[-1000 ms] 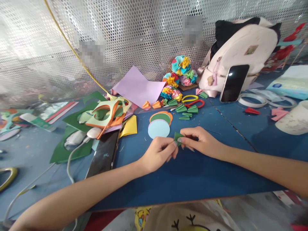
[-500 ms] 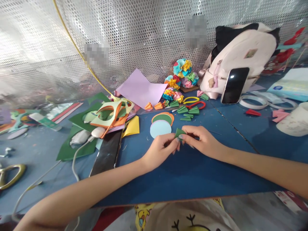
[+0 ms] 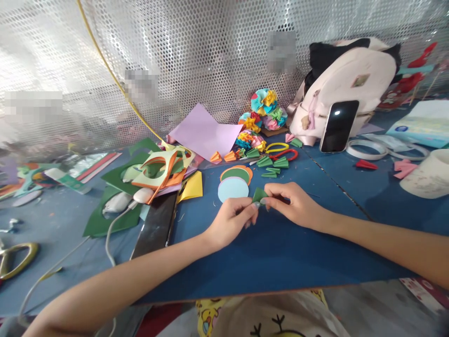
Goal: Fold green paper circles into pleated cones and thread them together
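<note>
Between my two hands is a small folded piece of green paper [image 3: 259, 195], held just above the blue table. My left hand [image 3: 233, 219] pinches its lower left side with thumb and forefinger. On its right edge, my right hand [image 3: 293, 202] grips it in a pinch. Part of the paper is hidden by the fingertips. Just beyond my left hand lies a light blue paper circle [image 3: 233, 189], overlapping a green circle [image 3: 235, 175] and an orange one behind. Several pleated green paper pieces [image 3: 280, 162] rest past my right hand.
Scissors with red and yellow handles [image 3: 286, 155] lie beyond the green pieces. A phone [image 3: 339, 126] leans on a white backpack [image 3: 354, 84]. Tape rolls [image 3: 366, 150] and a white cup [image 3: 428, 177] are at right; cut paper scraps [image 3: 119, 178] and a cable [image 3: 109, 236] at left.
Both hands keep their pinch on the green paper, which has turned slightly and shows a more pointed top. The whole view has shifted a little.
</note>
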The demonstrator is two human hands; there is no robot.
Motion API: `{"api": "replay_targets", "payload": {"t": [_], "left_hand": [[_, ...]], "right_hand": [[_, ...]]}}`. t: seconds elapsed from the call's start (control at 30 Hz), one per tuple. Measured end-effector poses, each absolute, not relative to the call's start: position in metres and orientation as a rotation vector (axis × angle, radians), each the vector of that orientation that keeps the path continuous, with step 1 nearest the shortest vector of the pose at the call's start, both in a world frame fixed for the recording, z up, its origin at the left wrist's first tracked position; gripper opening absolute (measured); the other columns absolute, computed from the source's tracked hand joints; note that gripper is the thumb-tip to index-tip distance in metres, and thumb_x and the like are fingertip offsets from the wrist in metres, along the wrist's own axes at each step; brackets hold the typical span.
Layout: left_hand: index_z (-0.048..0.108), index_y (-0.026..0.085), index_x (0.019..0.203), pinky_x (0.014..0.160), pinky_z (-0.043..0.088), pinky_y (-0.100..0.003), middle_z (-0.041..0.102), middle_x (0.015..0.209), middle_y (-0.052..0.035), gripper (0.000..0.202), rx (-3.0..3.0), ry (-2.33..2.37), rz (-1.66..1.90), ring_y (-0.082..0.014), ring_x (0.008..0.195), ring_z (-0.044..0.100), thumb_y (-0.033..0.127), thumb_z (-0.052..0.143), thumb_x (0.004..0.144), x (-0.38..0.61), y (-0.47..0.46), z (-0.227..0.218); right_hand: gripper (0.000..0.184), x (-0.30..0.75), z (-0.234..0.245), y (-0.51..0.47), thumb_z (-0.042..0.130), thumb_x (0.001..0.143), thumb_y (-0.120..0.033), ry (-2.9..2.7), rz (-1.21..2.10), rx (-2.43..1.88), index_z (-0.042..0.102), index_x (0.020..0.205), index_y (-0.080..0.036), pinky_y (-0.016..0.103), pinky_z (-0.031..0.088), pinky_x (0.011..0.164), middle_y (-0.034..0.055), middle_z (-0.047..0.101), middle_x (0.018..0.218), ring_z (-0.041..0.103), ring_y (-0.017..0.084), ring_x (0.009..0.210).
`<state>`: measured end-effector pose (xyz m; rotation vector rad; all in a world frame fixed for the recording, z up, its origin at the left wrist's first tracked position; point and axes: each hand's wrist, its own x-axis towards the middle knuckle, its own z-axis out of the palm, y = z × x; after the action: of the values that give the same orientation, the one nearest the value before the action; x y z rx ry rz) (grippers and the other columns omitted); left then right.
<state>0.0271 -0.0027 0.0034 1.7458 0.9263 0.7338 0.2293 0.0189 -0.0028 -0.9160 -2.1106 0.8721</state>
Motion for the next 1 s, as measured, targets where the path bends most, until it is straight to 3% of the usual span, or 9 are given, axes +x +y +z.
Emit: {"api": "replay_targets", "payload": {"t": [0.17,0.3,0.43,0.57,0.67,0.73,0.87,1.0], "left_hand": [[0.060,0.013,0.088,0.072,0.045,-0.025,0.063,0.079,-0.0037,0.020,1.702,0.868,0.831,-0.0131,0.073,0.057,0.031,0.053,0.093,0.029,0.001,-0.002],[0.058,0.014,0.076,0.069,0.046,-0.026,0.065,0.075,-0.0047,0.019,1.606,0.893,0.888,-0.0148,0.072,0.060,0.029,0.062,0.087,0.027,0.006,-0.004],[0.066,0.014,0.070,0.071,0.044,-0.027,0.069,0.071,-0.0027,0.014,1.853,1.031,0.780,-0.0139,0.069,0.060,0.019,0.065,0.084,0.024,0.004,0.001],[0.067,0.018,0.070,0.090,0.037,-0.033,0.070,0.079,0.0008,0.012,2.137,1.047,0.684,-0.0146,0.080,0.061,0.015,0.067,0.082,0.022,0.001,0.003],[0.064,0.018,0.071,0.089,0.036,-0.033,0.067,0.085,0.0007,0.012,2.225,1.057,0.616,-0.0149,0.082,0.060,0.019,0.068,0.082,0.021,0.002,0.001],[0.066,0.020,0.082,0.086,0.038,-0.033,0.065,0.087,0.0006,0.004,2.221,1.110,0.608,-0.0146,0.079,0.058,0.022,0.069,0.082,0.020,0.004,0.000],[0.060,0.023,0.112,0.086,0.041,-0.034,0.062,0.105,-0.0017,0.035,2.182,1.165,0.691,-0.0153,0.083,0.056,0.023,0.072,0.079,0.019,0.004,0.000],[0.064,0.024,0.107,0.087,0.042,-0.032,0.060,0.108,-0.0024,0.027,2.202,1.118,0.712,-0.0159,0.089,0.056,0.020,0.070,0.081,0.022,0.003,0.000]], "right_hand": [[0.028,0.231,-0.003,0.018,0.050,0.094,-0.029,-2.205,0.798,-0.932,0.048,0.068,-0.019,0.024,0.029,0.053,-0.0059,0.043,0.057,0.040,0.009,0.053],[0.028,0.235,0.002,0.022,0.040,0.098,-0.028,-2.419,0.744,-0.908,0.050,0.074,-0.020,0.025,0.032,0.056,-0.0044,0.053,0.060,0.047,0.011,0.054],[0.023,0.258,0.008,0.049,0.044,0.097,-0.034,-2.529,0.377,-1.027,0.061,0.087,-0.022,0.028,0.038,0.069,0.0010,0.066,0.088,0.060,0.017,0.081],[0.020,0.287,0.011,0.078,0.058,0.089,-0.044,-2.579,0.151,-1.243,0.065,0.089,-0.026,0.028,0.038,0.065,-0.0010,0.067,0.089,0.061,0.018,0.081],[0.021,0.297,0.012,0.086,0.060,0.086,-0.047,-2.677,0.162,-1.249,0.065,0.091,-0.027,0.028,0.039,0.063,-0.0011,0.067,0.092,0.062,0.019,0.085],[0.018,0.299,0.011,0.085,0.060,0.087,-0.043,-2.718,0.179,-1.236,0.063,0.093,-0.027,0.029,0.040,0.064,-0.0008,0.066,0.098,0.062,0.020,0.088],[0.013,0.300,0.013,0.077,0.060,0.086,-0.038,-2.750,0.144,-1.273,0.061,0.092,-0.026,0.030,0.040,0.061,0.0010,0.065,0.099,0.062,0.022,0.088],[0.005,0.298,0.016,0.069,0.061,0.085,-0.029,-2.776,0.049,-1.325,0.061,0.085,-0.024,0.030,0.037,0.057,0.0020,0.065,0.090,0.061,0.022,0.078]]}}
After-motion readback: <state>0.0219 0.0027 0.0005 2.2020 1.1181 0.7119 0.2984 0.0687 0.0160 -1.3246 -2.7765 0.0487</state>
